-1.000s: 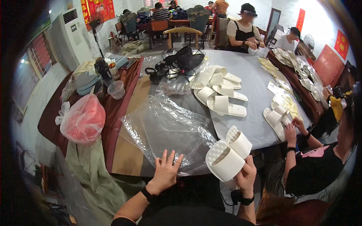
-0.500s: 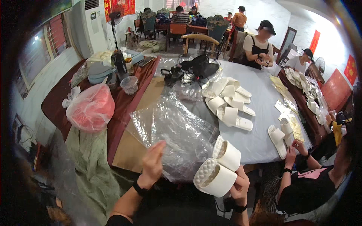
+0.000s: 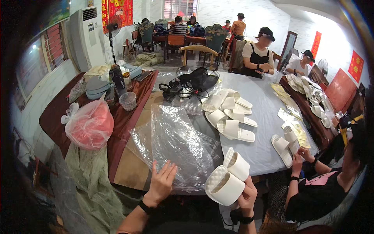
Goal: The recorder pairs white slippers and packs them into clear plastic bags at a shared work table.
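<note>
Now the left hand (image 3: 160, 185), fingers bunched a moment ago, extends them wide over the clear plastic (image 3: 181, 134), bringing it within reach, while the right hand (image 3: 247, 197) maintains its grip on two white slippers (image 3: 226, 190) beside the near edge of the table (image 3: 267, 103).

Left hand back down over the plastic, upper bag turned.
The left hand (image 3: 160, 184), lifted and blurred half a second ago, is now lower, its fingers extended over the near edge of the clear bags and closer together than their wide spread a second ago. The upper bag (image 3: 177, 146) now lies at a new angle, a corner of the lower bag (image 3: 141, 141) showing out to its left. By the co-worker, the far slipper (image 3: 290, 134), overlapping the near slipper (image 3: 281, 151) a second ago, now lies beside it.
</note>
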`<state>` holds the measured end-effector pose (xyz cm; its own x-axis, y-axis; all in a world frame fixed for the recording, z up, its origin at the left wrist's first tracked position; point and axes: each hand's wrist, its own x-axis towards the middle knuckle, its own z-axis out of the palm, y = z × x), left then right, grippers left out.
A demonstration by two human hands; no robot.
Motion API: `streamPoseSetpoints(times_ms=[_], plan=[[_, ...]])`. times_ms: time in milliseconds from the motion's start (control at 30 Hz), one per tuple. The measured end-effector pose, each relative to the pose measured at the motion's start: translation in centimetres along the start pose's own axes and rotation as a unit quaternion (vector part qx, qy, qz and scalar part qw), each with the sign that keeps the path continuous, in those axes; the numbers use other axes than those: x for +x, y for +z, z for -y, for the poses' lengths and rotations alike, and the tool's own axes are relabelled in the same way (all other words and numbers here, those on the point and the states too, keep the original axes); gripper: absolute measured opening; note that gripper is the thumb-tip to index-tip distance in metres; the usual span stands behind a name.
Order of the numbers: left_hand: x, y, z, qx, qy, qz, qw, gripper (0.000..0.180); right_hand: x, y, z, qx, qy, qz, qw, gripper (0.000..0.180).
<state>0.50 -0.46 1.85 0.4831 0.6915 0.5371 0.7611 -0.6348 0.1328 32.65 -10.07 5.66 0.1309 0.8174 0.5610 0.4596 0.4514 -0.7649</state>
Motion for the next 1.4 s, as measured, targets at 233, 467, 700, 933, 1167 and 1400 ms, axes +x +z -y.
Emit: streamPoseSetpoints(times_ms=[233,467,700,933,1167,1400], plan=[[-1.5,2.2,1.2,-0.057,-0.069,0.094,0.992,0.031,0.0,-0.4,-0.6,0.015,-0.022,0.025,0.999,0.033],[0.4,1.2,0.0,-0.129,-0.150,0.043,0.979,0.021,-0.7,0.9,-0.7,0.054,-0.046,0.271,0.960,0.034],[1.2,-0.3,-2.3,-0.115,-0.107,0.004,0.988,0.025,-1.6,3.0,-1.8,0.000,-0.020,0.278,0.960,0.033],[1.3,-0.3,-4.1,-0.088,-0.037,0.011,0.995,0.033,1.3,4.6,-1.3,-0.094,-0.055,0.236,0.966,0.025],[2.6,0.0,-6.0,-0.104,0.020,-0.023,0.994,0.035,1.3,6.8,-3.5,-0.126,-0.059,0.257,0.956,0.020],[-0.4,1.4,-6.3,-0.153,0.058,-0.044,0.986,0.043,2.7,10.9,-4.5,-0.142,-0.065,0.168,0.973,0.025]])
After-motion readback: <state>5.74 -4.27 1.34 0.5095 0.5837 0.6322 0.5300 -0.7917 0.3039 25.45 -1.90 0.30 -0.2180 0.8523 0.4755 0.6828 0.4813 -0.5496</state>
